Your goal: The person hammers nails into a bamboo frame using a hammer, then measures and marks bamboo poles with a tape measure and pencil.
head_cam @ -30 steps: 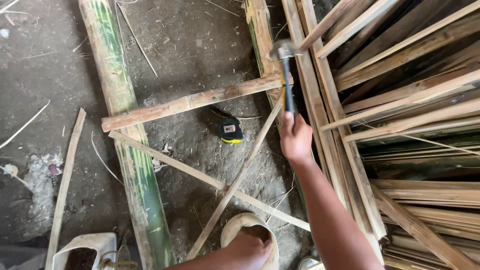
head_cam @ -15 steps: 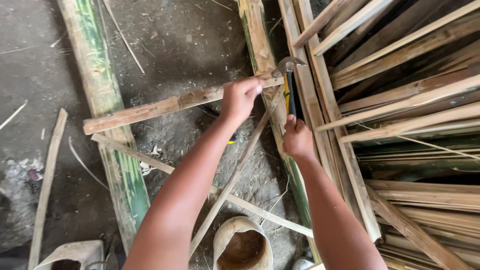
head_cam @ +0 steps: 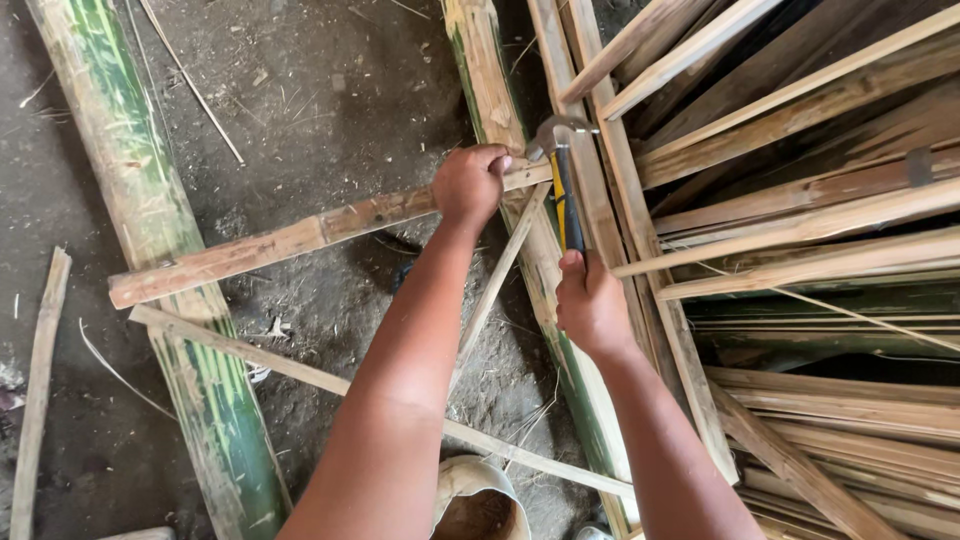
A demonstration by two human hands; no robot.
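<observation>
Across two green bamboo poles [head_cam: 150,220] on the dirt floor, a split bamboo slat [head_cam: 300,238], near-level, far end resting on the right-hand pole [head_cam: 500,110]. Left hand [head_cam: 468,185] closed over that end, knuckles up, forearm stretched forward. Just beside it, right hand [head_cam: 590,305] wrapped tight round the handle of a claw hammer [head_cam: 562,170], steel head touching the slat's tip. To the right, stacked bamboo slats [head_cam: 800,220].

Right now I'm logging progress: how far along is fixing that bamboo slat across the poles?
Done: the slat lies across both green poles. In hand: the left hand pins its end on the right pole; the right hand holds the hammer beside it. Left: whether it is fastened cannot be told.
</observation>
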